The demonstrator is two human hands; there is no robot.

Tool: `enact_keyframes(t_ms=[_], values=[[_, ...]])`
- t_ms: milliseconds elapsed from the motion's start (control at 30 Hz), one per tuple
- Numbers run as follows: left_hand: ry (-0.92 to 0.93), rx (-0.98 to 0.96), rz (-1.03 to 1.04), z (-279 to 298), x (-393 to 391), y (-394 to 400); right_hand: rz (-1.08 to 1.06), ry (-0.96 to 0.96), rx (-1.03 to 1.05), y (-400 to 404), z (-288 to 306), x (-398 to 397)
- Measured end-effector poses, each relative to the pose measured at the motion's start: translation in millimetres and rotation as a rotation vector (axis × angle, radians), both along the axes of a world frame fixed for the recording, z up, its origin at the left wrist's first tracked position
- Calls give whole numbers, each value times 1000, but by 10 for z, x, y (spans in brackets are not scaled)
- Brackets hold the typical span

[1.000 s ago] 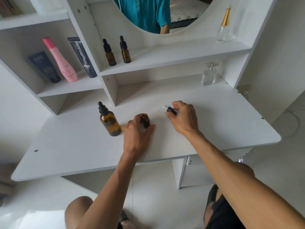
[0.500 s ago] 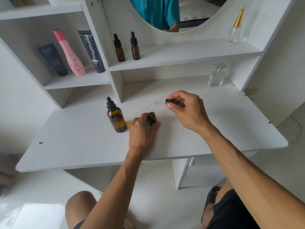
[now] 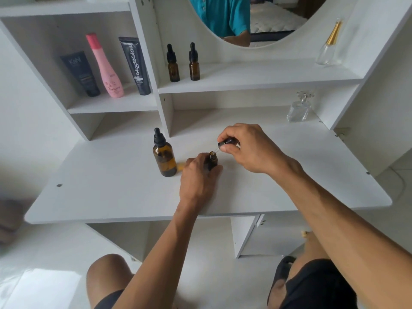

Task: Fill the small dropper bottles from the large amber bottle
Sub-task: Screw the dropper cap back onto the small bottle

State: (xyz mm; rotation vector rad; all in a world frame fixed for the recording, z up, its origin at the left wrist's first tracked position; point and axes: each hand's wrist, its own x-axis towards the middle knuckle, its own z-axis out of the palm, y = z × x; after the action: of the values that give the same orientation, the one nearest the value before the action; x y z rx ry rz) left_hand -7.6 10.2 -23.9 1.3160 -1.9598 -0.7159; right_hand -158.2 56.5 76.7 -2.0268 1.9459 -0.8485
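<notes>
The large amber bottle (image 3: 164, 158) stands capped with its black dropper top on the white desk (image 3: 111, 192). Just right of it, my left hand (image 3: 198, 178) grips a small amber dropper bottle (image 3: 212, 161), which is uncapped and upright on the desk. My right hand (image 3: 252, 148) pinches the small black dropper cap (image 3: 227, 142), and its glass pipette tip points down into the small bottle's mouth. Two more small dropper bottles (image 3: 173, 63) (image 3: 194, 62) stand capped on the shelf above.
A dark tube (image 3: 81, 73), a pink bottle (image 3: 106, 68) and a black tube (image 3: 134, 65) stand in the left cubby. A clear glass perfume bottle (image 3: 299, 108) sits at the desk's back right, and a gold-capped one (image 3: 330, 44) stands on the upper shelf. My knees are below the desk edge.
My right hand has swung the dropper cap from lying sideways above the desk to tip-down at the small bottle's mouth. My left hand stayed on the small bottle.
</notes>
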Motion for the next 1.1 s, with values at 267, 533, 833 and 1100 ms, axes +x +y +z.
enact_keyframes(t_ms=[267,533,833,1100], values=[[11,-20,-16,-15,10,-10,-18,-182,10,-117,-84,178],[47,-86,-31,-33,4,-19,-39,-212,-12,-86,-321,238],[67,-72,-25,-62,9,-32,-30,-195,-30,-102,-383,204],[67,-78,-31,-40,8,-21,-6,-183,3,-125,-368,183]])
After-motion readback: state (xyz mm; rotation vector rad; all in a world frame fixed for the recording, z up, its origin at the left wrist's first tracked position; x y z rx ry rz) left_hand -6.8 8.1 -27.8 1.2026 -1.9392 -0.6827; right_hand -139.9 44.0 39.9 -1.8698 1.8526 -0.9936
